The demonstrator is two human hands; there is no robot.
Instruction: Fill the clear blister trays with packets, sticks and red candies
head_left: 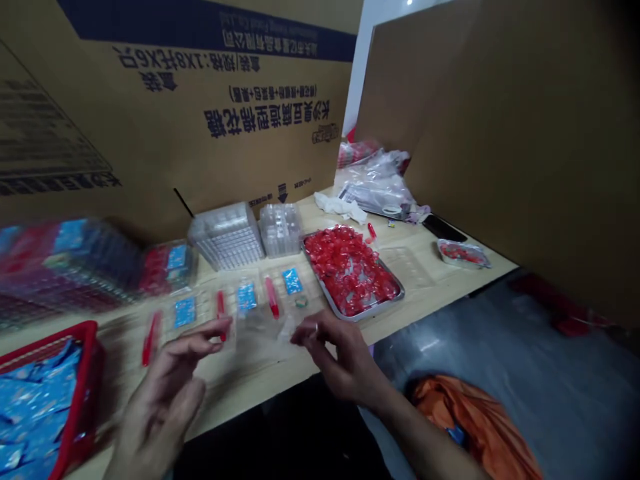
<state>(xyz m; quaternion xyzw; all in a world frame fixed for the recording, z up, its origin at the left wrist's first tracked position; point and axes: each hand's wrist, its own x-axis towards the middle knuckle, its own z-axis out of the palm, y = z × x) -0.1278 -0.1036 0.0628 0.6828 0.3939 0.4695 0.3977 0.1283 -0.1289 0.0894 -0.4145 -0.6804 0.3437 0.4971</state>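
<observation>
My right hand has its fingertips pinched on a clear plastic sheet, which is faint against the table. My left hand is spread open, its fingertips near a clear compartment tray. That tray holds blue sachets and red sticks. A steel tray of red-wrapped sweets lies beyond my right hand. Down at the left, a red basket is full of blue sachets.
Stacked clear trays stand against a cardboard wall. Filled trays are piled at the left. Plastic bags, a phone and a foil tray lie along the far table. An orange bag sits on the floor beyond the table edge.
</observation>
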